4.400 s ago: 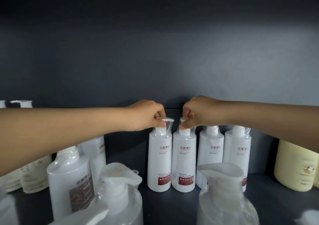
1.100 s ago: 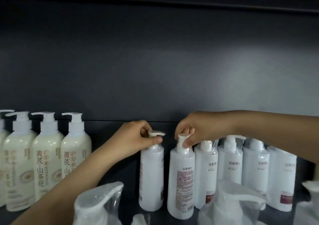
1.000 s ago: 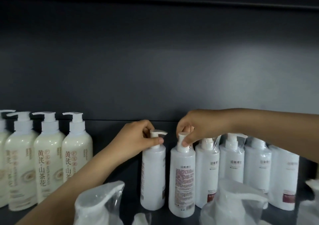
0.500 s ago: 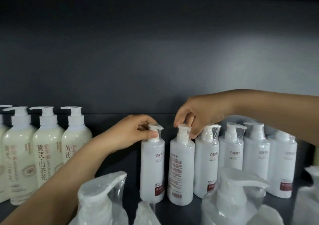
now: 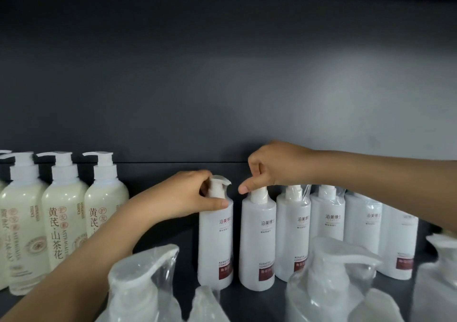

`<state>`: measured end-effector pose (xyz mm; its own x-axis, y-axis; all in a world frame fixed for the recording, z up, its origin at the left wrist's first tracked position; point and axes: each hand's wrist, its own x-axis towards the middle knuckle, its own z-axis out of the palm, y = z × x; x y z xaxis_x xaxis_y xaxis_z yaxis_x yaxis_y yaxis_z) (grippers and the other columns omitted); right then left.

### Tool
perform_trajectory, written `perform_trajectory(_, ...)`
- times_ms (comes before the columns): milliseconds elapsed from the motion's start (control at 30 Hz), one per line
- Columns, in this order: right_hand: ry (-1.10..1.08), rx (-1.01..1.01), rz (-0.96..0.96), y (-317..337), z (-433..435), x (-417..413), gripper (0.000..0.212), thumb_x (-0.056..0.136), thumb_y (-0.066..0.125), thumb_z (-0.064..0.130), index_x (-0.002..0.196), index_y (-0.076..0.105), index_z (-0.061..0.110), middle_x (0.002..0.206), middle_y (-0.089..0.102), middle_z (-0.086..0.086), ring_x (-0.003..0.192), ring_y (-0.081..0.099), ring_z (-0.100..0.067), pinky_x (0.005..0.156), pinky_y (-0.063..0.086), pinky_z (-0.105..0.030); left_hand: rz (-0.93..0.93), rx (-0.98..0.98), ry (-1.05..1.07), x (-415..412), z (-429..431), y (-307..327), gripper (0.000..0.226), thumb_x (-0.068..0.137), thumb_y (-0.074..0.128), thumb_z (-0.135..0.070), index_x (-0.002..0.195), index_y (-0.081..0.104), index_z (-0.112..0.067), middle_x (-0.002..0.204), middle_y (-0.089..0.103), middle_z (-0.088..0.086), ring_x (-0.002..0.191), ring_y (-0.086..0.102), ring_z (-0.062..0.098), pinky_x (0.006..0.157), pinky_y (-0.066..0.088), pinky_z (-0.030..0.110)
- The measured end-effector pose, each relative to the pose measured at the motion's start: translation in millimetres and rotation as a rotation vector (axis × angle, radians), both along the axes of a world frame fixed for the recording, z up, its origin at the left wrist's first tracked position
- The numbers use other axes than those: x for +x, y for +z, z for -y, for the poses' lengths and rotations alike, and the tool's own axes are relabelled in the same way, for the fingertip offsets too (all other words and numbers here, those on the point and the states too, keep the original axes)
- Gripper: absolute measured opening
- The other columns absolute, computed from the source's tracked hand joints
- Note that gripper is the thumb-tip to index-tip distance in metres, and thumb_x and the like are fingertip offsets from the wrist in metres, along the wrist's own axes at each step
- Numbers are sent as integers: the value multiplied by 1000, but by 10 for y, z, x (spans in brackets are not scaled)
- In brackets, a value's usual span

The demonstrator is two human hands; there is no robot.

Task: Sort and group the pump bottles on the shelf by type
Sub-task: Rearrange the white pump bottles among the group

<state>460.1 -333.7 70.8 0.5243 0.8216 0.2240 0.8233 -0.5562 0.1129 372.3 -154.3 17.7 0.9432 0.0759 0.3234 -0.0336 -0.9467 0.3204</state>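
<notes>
On my feed the dark wall (image 5: 222,74) fills the whole upper half. Below it runs the dark shelf (image 5: 280,293), where every bottle stands upright.

Nearest the camera, blurred and large, I see wrapped bottles (image 5: 329,279) with clear plastic over their pump heads, spread along the bottom edge.

At the far left, against the wall, cream bottles (image 5: 61,223) stand shoulder to shoulder with their spouts pointing left.

Right of centre, white bottles (image 5: 326,223) with dark red bands near the base form one row along the wall, touching or nearly touching. A gap separates this row from the cream group. Several of their pumps wear plastic wrap.

The left hand (image 5: 188,195) reaches in from the lower left and grasps the first bottle (image 5: 215,242), the leftmost of the white row. Its fingers curl round the pump (image 5: 217,188) and its thumb (image 5: 220,204) lies across the shoulder.

The right hand (image 5: 269,166) comes in from the right and sits over the top of the second bottle (image 5: 257,247), just beside the first. Its fingers are curled, with one fingertip (image 5: 243,189) poking out left of the pump neck. The pump head is hidden under the hand, so I cannot tell whether it is gripped.
</notes>
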Motion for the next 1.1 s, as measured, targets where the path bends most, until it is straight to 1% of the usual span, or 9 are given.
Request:
perform_trajectory(200, -45, -35, 57, -29, -21, 14, 59, 80, 48, 67, 64, 44, 10, 70, 48, -8, 64, 42, -19, 60, 33, -31, -56, -24, -37, -11, -27, -11, 50, 71, 71, -50, 109, 53, -22, 98, 58, -12, 89, 59, 5, 80, 49, 26)
perform_trajectory(267, -40, -32, 38, -46, -27, 21, 58, 84, 47, 63, 68, 48, 7, 71, 50, -8, 65, 43, -20, 61, 34, -32, -66, -56, -58, -1, -53, -28, 54, 71, 72, -48, 115, 52, -24, 100, 59, -9, 90, 59, 7, 84, 50, 29)
perform_trajectory(367, 4, -61, -80, 0, 16, 1, 50, 81, 60, 54, 81, 60, 4, 75, 57, -1, 69, 49, -17, 63, 39, -31, -58, -99, -89, 25, -90, -56, 50, 71, 74, -44, 112, 53, -26, 102, 61, -6, 92, 61, 12, 87, 51, 30)
perform_trajectory(467, 30, -82, -103, 33, 58, -9, 29, 75, 73, 41, 88, 66, 16, 78, 59, 14, 74, 56, -9, 67, 46, -25, -61, -156, -154, 40, -95, -75, 36, 72, 75, -37, 99, 51, -35, 102, 62, -10, 92, 63, 8, 86, 52, 27)
perform_trajectory(633, 48, -45, -109, 4, 51, 53, 25, 78, 73, 31, 97, 66, 16, 77, 55, 18, 78, 56, -9, 72, 46, -25, -38, -211, -242, 38, -43, -78, 34, 75, 75, -29, 95, 51, -43, 112, 61, -13, 94, 65, 5, 88, 52, 26)
perform_trajectory(800, 57, -51, -85, -40, 18, 74, 28, 78, 72, 26, 104, 62, 19, 83, 50, 16, 84, 53, -11, 76, 45, -27, -49, -59, -184, 30, -56, -63, 38, 70, 76, -41, 96, 48, -42, 110, 56, -15, 96, 60, 5, 83, 49, 19)
perform_trajectory(900, 48, -34, -68, -30, 23, 64, 30, 76, 74, 28, 103, 64, 19, 77, 50, 19, 71, 51, -3, 66, 42, -20, -8, -28, -183, 48, -53, -87, 39, 68, 78, -38, 92, 48, -40, 109, 55, -11, 96, 59, 6, 81, 48, 18)
perform_trajectory(1000, 33, -30, -73, -21, 29, 71, 29, 75, 75, 30, 101, 66, 18, 72, 51, 21, 65, 49, 4, 62, 40, -16, 4, -62, -190, 63, -81, -101, 41, 67, 80, -33, 99, 53, -34, 109, 56, -10, 99, 60, 7, 85, 50, 24)
perform_trajectory(1100, 29, -39, -83, -6, 18, 67, 30, 74, 76, 31, 99, 67, 17, 73, 54, 21, 67, 51, 3, 69, 44, -23, 3, -101, -205, 70, -97, -119, 49, 67, 81, -29, 111, 60, -25, 104, 52, -15, 102, 59, 8, 89, 51, 28)
